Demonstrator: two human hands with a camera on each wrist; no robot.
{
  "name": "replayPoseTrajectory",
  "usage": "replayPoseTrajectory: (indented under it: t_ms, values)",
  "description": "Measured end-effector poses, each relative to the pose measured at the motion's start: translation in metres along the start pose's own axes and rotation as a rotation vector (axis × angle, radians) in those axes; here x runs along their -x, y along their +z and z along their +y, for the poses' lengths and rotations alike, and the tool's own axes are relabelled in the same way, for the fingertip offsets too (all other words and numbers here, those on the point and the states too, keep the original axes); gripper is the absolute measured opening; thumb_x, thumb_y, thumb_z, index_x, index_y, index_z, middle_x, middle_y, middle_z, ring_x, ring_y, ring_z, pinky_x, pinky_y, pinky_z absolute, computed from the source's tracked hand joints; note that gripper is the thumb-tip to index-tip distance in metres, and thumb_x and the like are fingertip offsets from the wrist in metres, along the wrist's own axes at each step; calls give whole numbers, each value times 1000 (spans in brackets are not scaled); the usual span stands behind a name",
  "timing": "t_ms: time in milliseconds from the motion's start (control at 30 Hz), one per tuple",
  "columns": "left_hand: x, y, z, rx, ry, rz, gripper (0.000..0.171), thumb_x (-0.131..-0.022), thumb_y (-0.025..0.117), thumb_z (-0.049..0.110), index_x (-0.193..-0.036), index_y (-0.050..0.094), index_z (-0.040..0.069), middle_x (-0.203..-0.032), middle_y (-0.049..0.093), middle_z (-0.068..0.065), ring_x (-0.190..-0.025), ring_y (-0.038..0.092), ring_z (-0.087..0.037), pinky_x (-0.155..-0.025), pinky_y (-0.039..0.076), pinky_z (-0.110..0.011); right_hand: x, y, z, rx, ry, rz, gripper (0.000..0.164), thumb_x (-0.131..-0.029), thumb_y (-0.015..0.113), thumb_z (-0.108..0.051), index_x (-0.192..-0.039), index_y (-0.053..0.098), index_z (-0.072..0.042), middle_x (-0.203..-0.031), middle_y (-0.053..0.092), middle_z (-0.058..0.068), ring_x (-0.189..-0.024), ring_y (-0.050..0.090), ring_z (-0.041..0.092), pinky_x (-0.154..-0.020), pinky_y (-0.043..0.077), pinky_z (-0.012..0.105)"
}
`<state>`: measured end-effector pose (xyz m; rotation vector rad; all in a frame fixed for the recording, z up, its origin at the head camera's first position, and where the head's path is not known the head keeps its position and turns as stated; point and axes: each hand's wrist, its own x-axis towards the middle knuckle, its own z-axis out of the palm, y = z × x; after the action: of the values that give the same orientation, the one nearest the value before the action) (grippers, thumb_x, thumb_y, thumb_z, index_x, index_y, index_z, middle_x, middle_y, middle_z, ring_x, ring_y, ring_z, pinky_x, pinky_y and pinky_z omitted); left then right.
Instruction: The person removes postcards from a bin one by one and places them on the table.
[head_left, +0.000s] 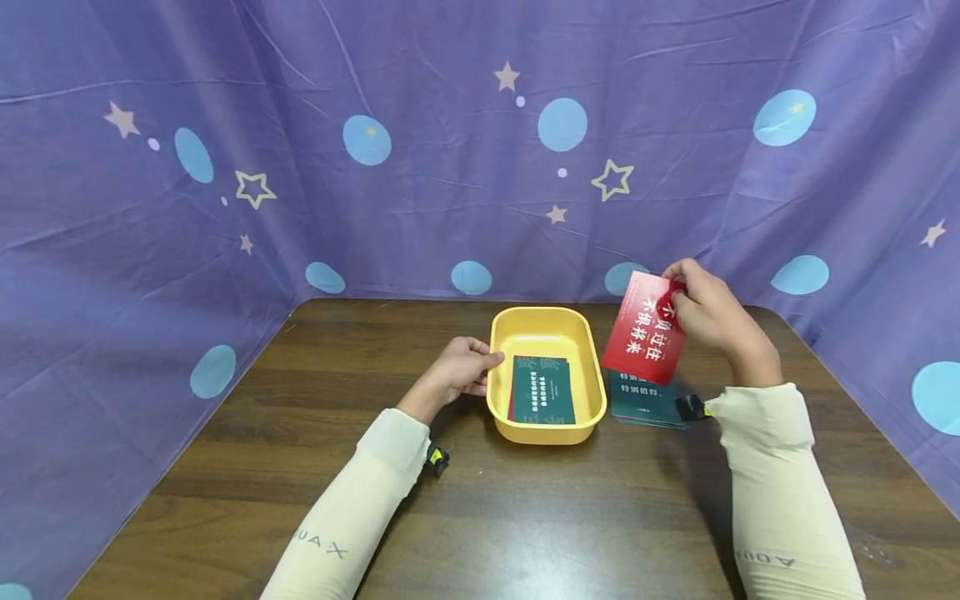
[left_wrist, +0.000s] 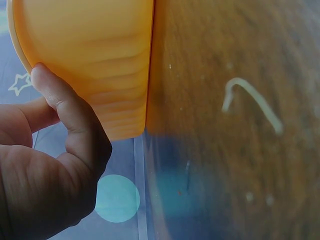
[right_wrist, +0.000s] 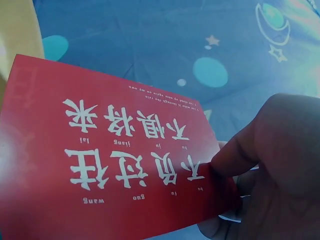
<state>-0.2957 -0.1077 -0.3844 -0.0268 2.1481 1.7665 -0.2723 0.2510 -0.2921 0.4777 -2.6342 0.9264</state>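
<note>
A red card (head_left: 643, 333) with white Chinese characters is pinched at one corner by my right hand (head_left: 708, 312), raised above the table. In the right wrist view the thumb lies on the printed face of the card (right_wrist: 110, 150). Below it, a small stack of dark green cards (head_left: 647, 402) lies on the table, partly covered from view. My left hand (head_left: 467, 367) pinches the left rim of a yellow plastic tray (head_left: 596, 400), its thumb over the edge. Inside the tray lies a green card (head_left: 543, 392), with a red edge showing beneath it.
The brown wooden table (head_left: 480, 517) carries the tray and the card stack side by side. A purple curtain (head_left: 450, 208) with stars and blue dots hangs behind the table and along both sides. A black wrist strap (head_left: 437, 458) sits on the left sleeve.
</note>
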Motion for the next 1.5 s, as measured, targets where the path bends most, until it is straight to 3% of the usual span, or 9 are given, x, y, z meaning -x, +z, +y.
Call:
replayPoseTrajectory:
  t_ms: [200, 467, 800, 967, 1033, 1100, 1333, 1500]
  values:
    - [-1, 0, -1, 6, 3, 1, 28, -95, 65, 16, -110, 49, -2, -88, 63, -20, -52, 58, -13, -50, 58, -29, -4, 11, 19, 26, 14, -51, 23, -91, 38, 2, -111, 49, 2, -92, 53, 19, -86, 49, 31, -69, 40, 37]
    - [0, 0, 0, 7, -2, -2, 29, -95, 65, 16, -110, 48, -1, -91, 63, -20, -54, 58, -14, -51, 59, -29, -7, 26, 43, 24, 15, -128, 27, -85, 38, 5, -109, 50, 3, -95, 56, 19, -87, 50, 31, -70, 40, 36]
    - [-1, 0, 0, 9, 0, 4, 29, -95, 65, 16, -110, 48, -1, -91, 63, -21, -54, 58, -14, -50, 58, -28, -5, 39, 54, -79, 168, -296, 26, -90, 36, 4, -113, 48, 1, -102, 54, 20, -91, 50, 31, -67, 47, 31]
    - [-1, 0, 0, 7, -1, 2, 28, -95, 65, 16, -110, 48, -2, -89, 62, -19, -53, 58, -14, -50, 58, -28, -2, 48, 63, -186, 254, -331, 25, -93, 39, 1, -116, 49, 1, -104, 52, 20, -93, 50, 30, -70, 47, 30]
    - [-1, 0, 0, 9, -1, 0, 28, -96, 64, 16, -110, 47, -2, -88, 62, -18, -53, 58, -14, -50, 58, -27, -2, 51, 67, -204, 252, -338, 26, -92, 43, 1, -118, 48, 3, -105, 52, 20, -94, 49, 30, -72, 47, 31]
    - [0, 0, 1, 10, 1, 0, 28, -96, 64, 16, -110, 47, -2, -87, 61, -18, -53, 57, -13, -49, 58, -27, -3, 54, 69, -194, 230, -351, 29, -89, 49, 2, -118, 47, 4, -106, 53, 21, -94, 50, 30, -72, 47, 31]
    - [-1, 1, 1, 16, 9, 6, 28, -96, 64, 15, -109, 47, -2, -85, 60, -17, -52, 57, -14, -48, 57, -26, -6, 59, 77, 43, 114, -375, 48, -77, 65, -2, -122, 50, 3, -121, 50, 26, -113, 33, 43, -91, 35, 56]
    - [-2, 2, -1, 21, 20, 2, 27, -96, 64, 15, -108, 47, -2, -80, 58, -13, -52, 56, -13, -47, 57, -26, -6, 65, 85, 90, 109, -376, 55, -72, 72, 1, -124, 52, 2, -123, 54, 26, -112, 38, 44, -92, 35, 58]
